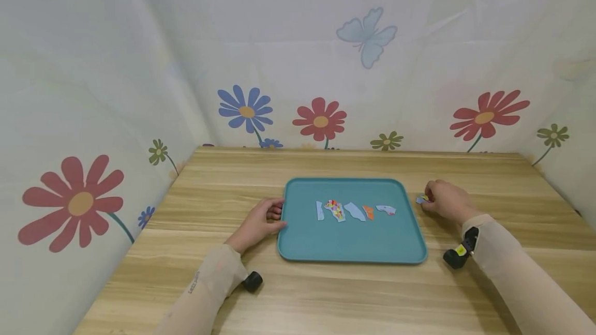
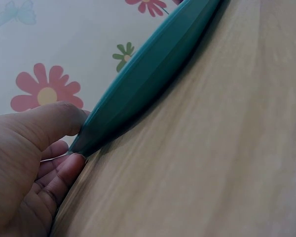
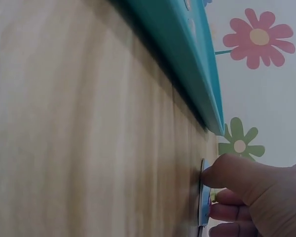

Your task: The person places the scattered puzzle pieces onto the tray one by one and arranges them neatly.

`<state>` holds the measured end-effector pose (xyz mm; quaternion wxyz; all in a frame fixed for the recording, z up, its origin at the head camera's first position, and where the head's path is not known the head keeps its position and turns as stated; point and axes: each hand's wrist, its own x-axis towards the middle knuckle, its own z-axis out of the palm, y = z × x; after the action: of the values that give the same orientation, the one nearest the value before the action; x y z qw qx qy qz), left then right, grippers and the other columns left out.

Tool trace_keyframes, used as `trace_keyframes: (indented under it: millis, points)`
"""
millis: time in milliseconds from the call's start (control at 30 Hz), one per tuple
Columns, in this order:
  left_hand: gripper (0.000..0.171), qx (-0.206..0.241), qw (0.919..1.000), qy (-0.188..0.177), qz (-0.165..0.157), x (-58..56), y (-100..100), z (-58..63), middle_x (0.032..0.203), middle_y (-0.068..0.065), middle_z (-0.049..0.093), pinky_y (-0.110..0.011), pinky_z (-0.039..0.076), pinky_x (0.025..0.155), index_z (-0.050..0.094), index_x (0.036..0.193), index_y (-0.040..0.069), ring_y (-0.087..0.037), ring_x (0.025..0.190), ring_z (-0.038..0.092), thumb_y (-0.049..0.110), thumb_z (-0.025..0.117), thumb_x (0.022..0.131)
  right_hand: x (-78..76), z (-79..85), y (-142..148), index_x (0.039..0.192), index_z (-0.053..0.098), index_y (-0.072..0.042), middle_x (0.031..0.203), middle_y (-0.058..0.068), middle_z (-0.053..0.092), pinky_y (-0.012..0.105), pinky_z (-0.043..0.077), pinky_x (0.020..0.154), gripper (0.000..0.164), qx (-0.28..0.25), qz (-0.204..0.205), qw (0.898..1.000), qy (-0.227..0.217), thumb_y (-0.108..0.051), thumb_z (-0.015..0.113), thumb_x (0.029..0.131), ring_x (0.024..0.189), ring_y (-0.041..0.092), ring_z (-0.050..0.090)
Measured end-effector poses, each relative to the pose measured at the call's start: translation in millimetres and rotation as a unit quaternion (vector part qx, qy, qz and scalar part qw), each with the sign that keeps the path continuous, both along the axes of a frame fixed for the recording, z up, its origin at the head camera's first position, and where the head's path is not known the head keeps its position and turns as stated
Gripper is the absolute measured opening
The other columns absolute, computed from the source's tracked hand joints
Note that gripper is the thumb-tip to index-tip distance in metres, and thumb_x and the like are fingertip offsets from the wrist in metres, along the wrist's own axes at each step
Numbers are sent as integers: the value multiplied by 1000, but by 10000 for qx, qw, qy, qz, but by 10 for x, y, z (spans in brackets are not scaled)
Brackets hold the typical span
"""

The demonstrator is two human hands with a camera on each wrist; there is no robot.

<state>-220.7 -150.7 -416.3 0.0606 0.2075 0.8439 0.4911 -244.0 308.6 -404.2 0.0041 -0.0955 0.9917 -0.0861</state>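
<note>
A teal tray lies flat on the wooden table. My left hand holds its left edge; in the left wrist view the thumb and fingers pinch the tray rim. Several irregular printed card pieces form a loose row on the tray: a pale blue strip, a multicoloured piece, a wavy pale blue piece, an orange piece and a light piece with a red spot. Right of the tray, my right hand pinches a blue-and-yellow card piece at the tabletop, partly hidden by the fingers.
The wooden table extends around the tray on all sides. A white curtain printed with flowers and a butterfly hangs behind it and along both sides. Black wrist cameras hang beneath both sleeves, close above the table.
</note>
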Motion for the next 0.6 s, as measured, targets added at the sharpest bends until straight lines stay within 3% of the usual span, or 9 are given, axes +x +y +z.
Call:
trace_keyframes:
  millis: [200, 600]
  points:
    - [57, -16, 10000, -20, 25, 15, 6, 19, 124, -30, 50, -44, 51, 94, 43, 135, -14, -35, 106, 57, -2, 68, 85, 32, 27, -5, 89, 59, 2, 76, 8, 56, 31, 44, 56, 30, 25, -28, 10000, 22, -25, 71, 84, 66, 19, 50]
    - [56, 17, 10000, 48, 10, 21, -1, 23, 123, -30, 50, -44, 52, 93, 43, 134, -16, -35, 105, 57, -3, 68, 85, 94, 87, -23, 99, 59, 4, 81, 9, 61, 30, 46, 58, 33, -301, -91, 9995, 10, -22, 71, 83, 68, 17, 52]
